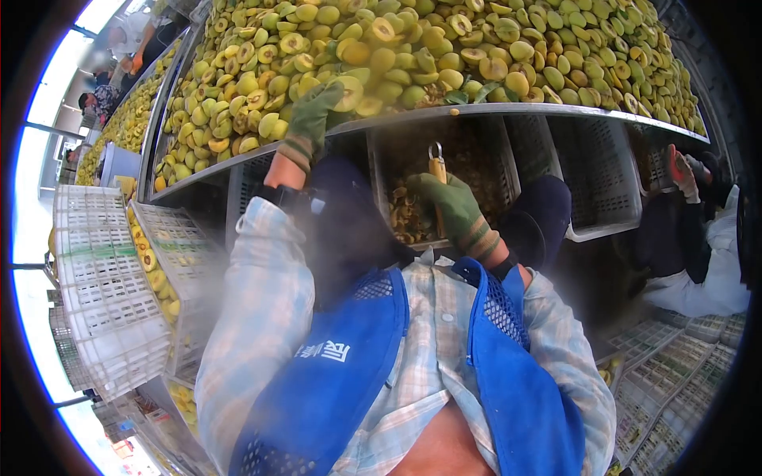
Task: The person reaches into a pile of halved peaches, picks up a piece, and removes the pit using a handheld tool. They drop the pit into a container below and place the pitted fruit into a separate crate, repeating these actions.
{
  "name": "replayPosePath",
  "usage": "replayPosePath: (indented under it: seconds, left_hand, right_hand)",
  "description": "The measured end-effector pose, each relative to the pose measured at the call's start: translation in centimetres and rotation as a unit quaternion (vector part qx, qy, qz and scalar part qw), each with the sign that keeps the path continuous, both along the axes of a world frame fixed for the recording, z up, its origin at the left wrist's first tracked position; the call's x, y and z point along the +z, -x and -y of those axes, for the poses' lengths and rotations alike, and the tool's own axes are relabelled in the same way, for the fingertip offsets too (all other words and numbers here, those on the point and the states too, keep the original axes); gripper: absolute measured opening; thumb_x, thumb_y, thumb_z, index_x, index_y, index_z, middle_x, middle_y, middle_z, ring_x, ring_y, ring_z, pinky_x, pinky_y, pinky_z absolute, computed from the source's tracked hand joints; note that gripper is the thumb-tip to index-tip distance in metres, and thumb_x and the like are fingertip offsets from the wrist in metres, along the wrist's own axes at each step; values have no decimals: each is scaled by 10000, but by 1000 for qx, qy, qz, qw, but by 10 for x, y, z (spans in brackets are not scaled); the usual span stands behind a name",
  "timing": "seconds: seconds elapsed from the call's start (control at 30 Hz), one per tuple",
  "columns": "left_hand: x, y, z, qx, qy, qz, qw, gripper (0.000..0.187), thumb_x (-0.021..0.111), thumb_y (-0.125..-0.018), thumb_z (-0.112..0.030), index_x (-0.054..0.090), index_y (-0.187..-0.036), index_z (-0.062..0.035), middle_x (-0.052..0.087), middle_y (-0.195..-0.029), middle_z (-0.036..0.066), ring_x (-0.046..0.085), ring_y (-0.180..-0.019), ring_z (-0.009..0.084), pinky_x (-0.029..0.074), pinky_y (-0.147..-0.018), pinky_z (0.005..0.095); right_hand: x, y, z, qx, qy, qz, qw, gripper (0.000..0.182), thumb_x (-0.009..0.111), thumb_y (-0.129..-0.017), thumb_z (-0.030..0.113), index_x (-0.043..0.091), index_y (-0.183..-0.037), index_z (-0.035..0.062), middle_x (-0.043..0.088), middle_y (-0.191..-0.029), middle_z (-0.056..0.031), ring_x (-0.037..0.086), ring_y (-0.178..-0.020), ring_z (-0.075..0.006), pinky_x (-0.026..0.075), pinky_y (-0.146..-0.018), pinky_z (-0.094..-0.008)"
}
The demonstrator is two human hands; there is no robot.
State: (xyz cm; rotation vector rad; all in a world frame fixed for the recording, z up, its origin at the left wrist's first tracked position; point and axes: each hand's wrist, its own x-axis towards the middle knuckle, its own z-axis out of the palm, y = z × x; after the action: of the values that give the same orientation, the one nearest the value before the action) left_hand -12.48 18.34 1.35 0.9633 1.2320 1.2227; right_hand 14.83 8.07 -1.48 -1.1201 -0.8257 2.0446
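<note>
My left hand (pixel 312 119), in a green glove, is at the near edge of a large heap of halved yellow-green peaches (pixel 508 47). Its fingers are closed against one peach half (pixel 349 94), cut face up; the grip is partly hidden. Wrapped in my right hand (pixel 451 208), gloved too, is a pitting tool (pixel 436 164) with a light handle and a metal loop at its top. This hand hovers over a crate (pixel 512 170) between my knees, where brown pits and scraps (pixel 409 210) lie.
A metal rim (pixel 444 113) borders the heap in front of me. White crates (pixel 111 278) stand stacked on the left, some with fruit. Another crate (pixel 595 178) sits right of my knee. Beside it is a co-worker's gloved hand (pixel 683 173). More people work at the upper left.
</note>
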Motion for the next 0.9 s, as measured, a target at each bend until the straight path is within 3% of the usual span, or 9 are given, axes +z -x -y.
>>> replayPosePath:
  seconds: [0.07, 0.17, 0.3, 0.4, 0.47, 0.63, 0.73, 0.8, 0.9]
  left_hand:
    - [0, -29, 28, -35, -41, 160, 986, 354, 620, -951, -234, 595, -1226, -13, 653, -1119, 75, 638, -1001, 159, 550, -784, 290]
    - [-9, -75, 62, -82, -103, 168, 977, 368, 606, -960, -217, 559, -1250, 4, 635, -1152, 83, 629, -1024, 174, 517, -890, 318]
    - [5, -124, 94, -82, -68, 191, 976, 407, 536, -996, -329, 569, -1229, 3, 623, -1163, 98, 621, -1025, 198, 494, -928, 338]
    - [15, -124, 92, -130, 56, 323, 936, 455, 503, -1005, -380, 566, -1239, 5, 625, -1149, 99, 622, -1020, 202, 499, -917, 342]
    - [17, -131, 91, -68, 56, 289, 953, 467, 488, -1005, -387, 565, -1237, 11, 636, -1123, 114, 625, -1025, 215, 514, -900, 357]
    - [28, -139, 85, 33, -28, 274, 961, 491, 473, -1002, -366, 538, -1268, 42, 637, -1111, 153, 636, -1023, 257, 525, -905, 389]
    - [18, -130, 83, -61, -64, 321, 943, 517, 486, -994, -351, 500, -1309, 60, 631, -1111, 175, 646, -995, 289, 522, -921, 410]
    - [21, -137, 88, -17, -47, 281, 958, 543, 481, -995, -372, 478, -1327, 58, 623, -1120, 186, 651, -979, 315, 533, -906, 422]
    - [27, -143, 92, -14, -79, 224, 971, 499, 500, -979, -345, 505, -1298, 39, 622, -1101, 157, 647, -972, 284, 539, -869, 394]
  right_hand:
    - [16, 8, -4, -38, -40, -39, 998, 279, 637, -928, 270, 612, -1062, 26, 606, -704, -27, 557, -518, -103, 470, -456, -250]
    - [41, 16, -8, -102, -102, -33, 989, 297, 641, -931, 276, 597, -1082, 24, 620, -724, -33, 564, -533, -91, 469, -462, -246]
    - [42, 7, -11, -129, -170, -16, 977, 255, 653, -927, 213, 596, -1082, 18, 648, -781, -35, 578, -561, -82, 474, -480, -244]
    - [40, -3, -15, -107, -241, 21, 964, 240, 651, -931, 183, 598, -1089, 9, 652, -799, -35, 577, -568, -77, 471, -491, -237]
    - [39, -5, -19, -125, -291, 28, 948, 243, 650, -933, 185, 599, -1091, 7, 651, -798, -36, 578, -573, -74, 470, -494, -237]
    - [56, -16, 3, -121, -227, 117, 959, 301, 659, -917, 252, 592, -1062, -3, 646, -777, -41, 585, -591, -70, 477, -505, -239]
    - [52, -12, 20, -74, -235, 102, 964, 311, 648, -921, 273, 575, -1035, -8, 636, -749, -44, 580, -563, -75, 472, -491, -237]
    - [57, -11, 24, -21, -156, 69, 985, 314, 633, -927, 279, 560, -1023, -10, 628, -730, -46, 576, -545, -80, 465, -477, -234]
    - [57, -12, 25, -10, -150, 34, 988, 324, 610, -939, 287, 537, -1029, -15, 615, -715, -44, 567, -522, -85, 445, -443, -236]
